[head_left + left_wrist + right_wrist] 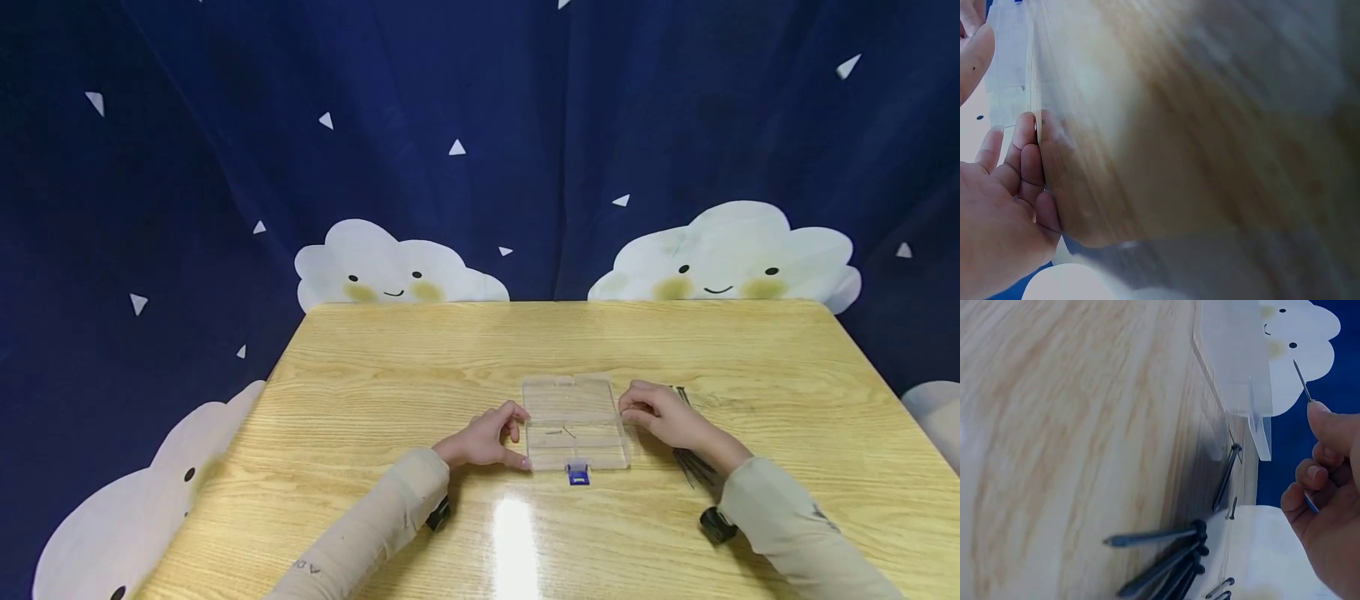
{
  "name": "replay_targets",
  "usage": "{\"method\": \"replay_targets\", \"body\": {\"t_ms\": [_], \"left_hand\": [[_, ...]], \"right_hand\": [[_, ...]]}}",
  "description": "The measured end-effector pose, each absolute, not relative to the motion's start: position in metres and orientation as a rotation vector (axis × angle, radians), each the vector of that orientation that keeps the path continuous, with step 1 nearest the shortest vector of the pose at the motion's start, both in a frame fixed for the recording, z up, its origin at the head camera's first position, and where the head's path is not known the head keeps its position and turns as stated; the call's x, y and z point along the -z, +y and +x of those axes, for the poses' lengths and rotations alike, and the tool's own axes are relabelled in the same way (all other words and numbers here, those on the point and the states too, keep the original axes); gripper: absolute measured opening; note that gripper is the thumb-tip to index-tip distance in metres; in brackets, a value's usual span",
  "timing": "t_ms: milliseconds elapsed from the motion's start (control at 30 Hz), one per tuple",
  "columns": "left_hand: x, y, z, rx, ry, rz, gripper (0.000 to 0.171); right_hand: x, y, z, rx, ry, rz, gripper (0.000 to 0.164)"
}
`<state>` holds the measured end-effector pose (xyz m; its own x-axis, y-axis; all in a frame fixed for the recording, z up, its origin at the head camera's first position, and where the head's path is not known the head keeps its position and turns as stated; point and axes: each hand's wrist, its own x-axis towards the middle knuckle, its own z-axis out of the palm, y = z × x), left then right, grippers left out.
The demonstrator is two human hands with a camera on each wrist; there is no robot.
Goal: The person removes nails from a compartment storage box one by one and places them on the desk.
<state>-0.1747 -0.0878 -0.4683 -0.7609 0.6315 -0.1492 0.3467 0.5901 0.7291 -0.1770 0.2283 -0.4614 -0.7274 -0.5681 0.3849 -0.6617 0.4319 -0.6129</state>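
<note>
An unlatched clear plastic box [577, 458] lies on the wooden table, its lid [567, 400] folded back on the far side. Two small nails [554, 432] rest inside the near half. My left hand [487, 435] is at the box's left side, thumb and forefinger spread along the edge and touching it. In the left wrist view the other fingers [1032, 165] bend loosely and hold nothing. My right hand [663, 414] is just right of the box. Its thumb and forefinger pinch a thin nail [1302, 380], point outward.
Several long dark nails [1160, 569] lie in a bunch on the table under the right wrist. Smaller nails [1233, 507] are scattered near them. A blue latch [578, 476] sticks out from the box's near edge. Behind the table hangs a dark blue curtain [510, 192].
</note>
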Motion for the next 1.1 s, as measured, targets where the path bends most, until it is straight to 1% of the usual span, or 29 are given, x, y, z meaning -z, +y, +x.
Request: {"method": "replay_targets", "body": {"t_ms": [200,367,467,567,700,733,833,1100], "left_hand": [[0.468,-0.087,-0.175,-1.003,2.434,0.800,0.059],[0.469,-0.087,-0.175,-1.000,2.438,0.807,0.059],[0.469,-0.087,-0.175,-0.996,2.439,0.810,0.059],[0.469,-0.087,-0.175,-0.995,2.440,0.821,0.059],[0.471,-0.088,-0.176,-1.021,2.429,0.848,0.057],[0.476,-0.089,-0.178,-1.029,2.434,0.889,0.057],[0.476,-0.090,-0.178,-1.049,2.425,0.905,0.056],[0.469,-0.086,-0.175,-0.997,2.438,0.774,0.058]], "right_hand": [[0.460,0.235,-0.177,-1.171,-2.569,1.004,0.013],[0.458,0.241,-0.178,-1.124,-2.545,0.911,0.003],[0.458,0.243,-0.179,-1.097,-2.542,0.842,0.006],[0.457,0.244,-0.180,-1.085,-2.552,0.774,0.004],[0.458,0.247,-0.183,-1.084,-2.574,0.711,0.008],[0.459,0.248,-0.184,-1.081,-2.584,0.696,0.008],[0.461,0.250,-0.188,-1.062,-2.630,0.643,0.006],[0.464,0.256,-0.199,-1.039,-2.798,0.476,0.006]]}}
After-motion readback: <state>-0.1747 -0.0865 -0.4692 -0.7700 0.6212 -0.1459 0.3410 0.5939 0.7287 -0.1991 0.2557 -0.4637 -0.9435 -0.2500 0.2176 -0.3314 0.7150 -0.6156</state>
